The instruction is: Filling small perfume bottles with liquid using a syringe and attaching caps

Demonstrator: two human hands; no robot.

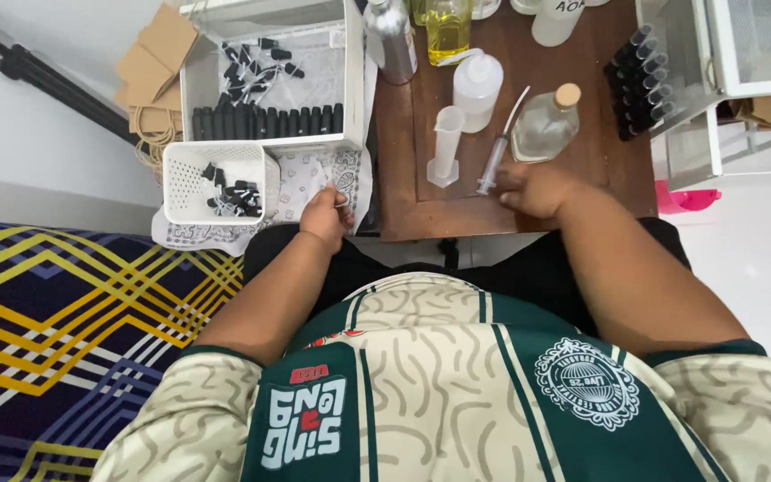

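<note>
My right hand (pixel 535 189) rests on the low brown wooden table (pixel 403 178) and grips the lower end of a clear plastic syringe (pixel 498 152), whose plunger points up and away. My left hand (pixel 327 214) hovers over the patterned white cloth (pixel 301 183) left of the table, pinching a small slim clear object that I cannot identify. A small clear measuring cylinder (pixel 445 145) stands just left of the syringe. A squat glass bottle with a cork stopper (pixel 546 125) lies right of it.
A white squeeze bottle (pixel 477 89), a yellow-liquid bottle (pixel 447 31) and a metal bottle (pixel 390 40) stand further back. White baskets (pixel 216 183) (pixel 269 80) at left hold small black caps and vials. A rack of dark vials (pixel 640 80) sits at right.
</note>
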